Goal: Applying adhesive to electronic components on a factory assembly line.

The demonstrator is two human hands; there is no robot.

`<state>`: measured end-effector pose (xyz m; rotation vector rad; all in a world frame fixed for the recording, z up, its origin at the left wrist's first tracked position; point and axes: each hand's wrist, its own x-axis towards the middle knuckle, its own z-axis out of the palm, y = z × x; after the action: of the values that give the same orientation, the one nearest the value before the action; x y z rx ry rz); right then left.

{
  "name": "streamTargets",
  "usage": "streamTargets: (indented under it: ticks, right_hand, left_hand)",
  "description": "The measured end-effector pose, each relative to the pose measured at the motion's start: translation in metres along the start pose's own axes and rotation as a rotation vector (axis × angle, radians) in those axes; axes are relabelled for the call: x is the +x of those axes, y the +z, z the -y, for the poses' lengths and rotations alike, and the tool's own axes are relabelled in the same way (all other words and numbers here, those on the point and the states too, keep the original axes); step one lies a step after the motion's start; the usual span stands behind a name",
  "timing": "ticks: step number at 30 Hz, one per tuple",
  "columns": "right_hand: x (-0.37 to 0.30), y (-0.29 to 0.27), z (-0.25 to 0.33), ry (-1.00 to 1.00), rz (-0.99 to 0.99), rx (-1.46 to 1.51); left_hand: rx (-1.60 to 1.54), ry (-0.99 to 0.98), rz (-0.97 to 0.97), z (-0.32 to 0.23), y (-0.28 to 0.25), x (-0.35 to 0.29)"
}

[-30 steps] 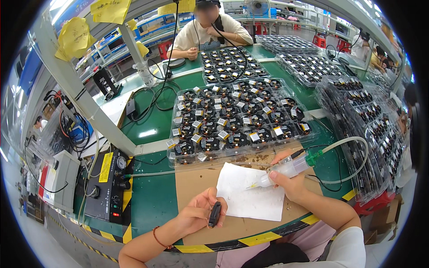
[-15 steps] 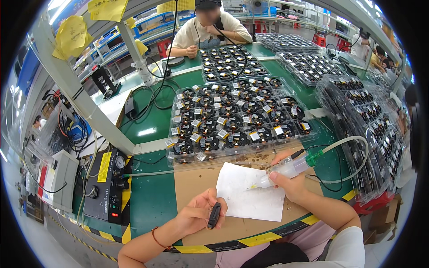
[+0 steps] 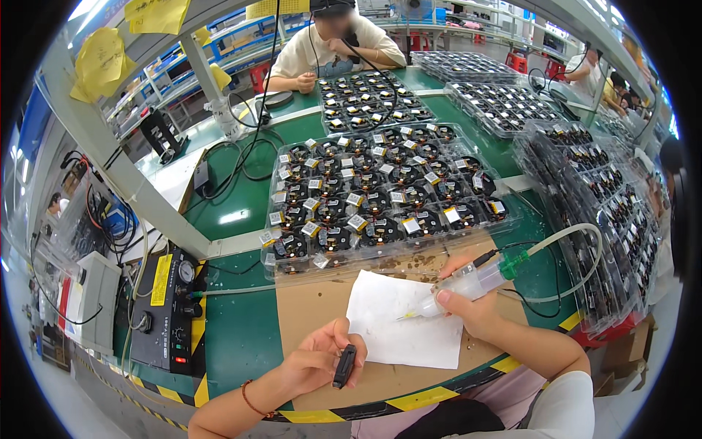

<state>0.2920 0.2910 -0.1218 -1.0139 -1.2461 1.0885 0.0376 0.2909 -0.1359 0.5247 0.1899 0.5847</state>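
Note:
My left hand (image 3: 323, 355) pinches a small black plastic part (image 3: 344, 366) near the front edge of the bench, its narrow side facing up. In my right hand (image 3: 466, 299) is a dispensing syringe (image 3: 468, 283), translucent with a green cap and an air hose at its rear. Its thin needle points left and down over a white paper sheet (image 3: 406, 329). The needle tip and the black part are well apart. Under the sheet lies brown cardboard (image 3: 307, 300).
Beyond the cardboard sits a clear tray (image 3: 380, 197) of round black parts with white-labelled pieces; more filled trays (image 3: 592, 197) are stacked at right. A dispenser controller (image 3: 164, 311) stands at left. A hose (image 3: 585, 227) loops at right. Across the bench sits a person (image 3: 329, 51).
The view has shifted slightly. The syringe needle is tilted a little differently over the paper. My left hand still holds the black part, turned slightly.

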Motion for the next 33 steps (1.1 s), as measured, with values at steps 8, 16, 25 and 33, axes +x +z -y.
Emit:
streamTargets:
  ticks: [8, 16, 25, 33]
  right_hand:
    - [0.005, 0.002, -0.010, 0.088, 0.048, 0.065]
    - [0.003, 0.002, -0.004, 0.142, 0.061, 0.070]
    - [0.006, 0.002, -0.005, 0.060, 0.058, 0.062]
    - [0.004, 0.004, -0.005, -0.003, 0.063, 0.080]
  left_hand:
    - [-0.025, 0.000, -0.054, 0.002, -0.001, -0.006]
    - [-0.034, -0.007, 0.000, 0.001, 0.001, -0.005]
    - [0.002, -0.009, -0.030, 0.001, 0.000, -0.006]
    - [0.030, 0.021, -0.003, 0.003, -0.002, -0.005]
